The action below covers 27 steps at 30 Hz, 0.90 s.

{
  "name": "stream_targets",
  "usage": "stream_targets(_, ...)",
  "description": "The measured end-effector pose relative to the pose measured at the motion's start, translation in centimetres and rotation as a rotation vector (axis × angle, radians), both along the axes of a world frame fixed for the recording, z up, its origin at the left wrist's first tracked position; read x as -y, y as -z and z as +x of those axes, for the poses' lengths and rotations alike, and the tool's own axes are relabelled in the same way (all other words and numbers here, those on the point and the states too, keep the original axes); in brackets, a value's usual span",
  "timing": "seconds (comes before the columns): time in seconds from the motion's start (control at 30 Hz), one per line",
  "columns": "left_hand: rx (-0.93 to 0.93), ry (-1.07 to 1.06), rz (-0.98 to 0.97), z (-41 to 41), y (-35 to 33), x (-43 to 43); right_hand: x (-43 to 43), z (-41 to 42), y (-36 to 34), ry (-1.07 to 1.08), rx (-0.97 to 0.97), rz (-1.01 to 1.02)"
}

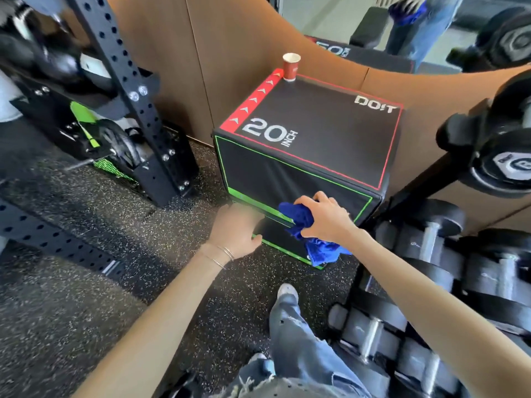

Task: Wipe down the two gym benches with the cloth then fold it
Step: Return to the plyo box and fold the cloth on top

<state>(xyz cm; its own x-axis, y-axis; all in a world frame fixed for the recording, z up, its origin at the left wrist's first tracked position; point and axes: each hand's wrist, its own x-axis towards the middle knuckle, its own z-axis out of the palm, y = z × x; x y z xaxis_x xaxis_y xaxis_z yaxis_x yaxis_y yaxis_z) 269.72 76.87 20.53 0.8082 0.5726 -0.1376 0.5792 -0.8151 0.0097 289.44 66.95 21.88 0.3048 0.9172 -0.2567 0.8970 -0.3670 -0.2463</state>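
Cup (290, 67) was set on box (316, 130) top, contents unseen. Cloth (298, 218) was gripped in right hand (324, 219), fingers curled round it, pressed against box front. Left hand (235, 228) blurred beside it; grip could not be told. Dumbbells (431, 239) racked at right.

Blue cloth (298, 218) soft, fuzzy; box (316, 133) matt black vinyl; floor (86, 282) rough speckled rubber; paper cup (290, 67).

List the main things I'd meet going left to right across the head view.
Black rack upright → left hand → blue cloth → dumbbells.
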Motion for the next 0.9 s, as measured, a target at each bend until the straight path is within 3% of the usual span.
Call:
stream_targets(0.23,-0.008,-0.037,0.017,3.2,0.0,-6.6,-6.5,4.3,0.4,-0.026,-0.009,0.021)
stream_targets(0.5,0.029,-0.011,-0.007,12.6,0.2,-12.7,-12.5,12.7,1.2,-0.010,0.042,0.000)
stream_targets(0.9,-0.033,0.137,-0.052,23.0,2.7,-17.6,-15.7,20.0,3.1,0.127,-0.059,-0.035)
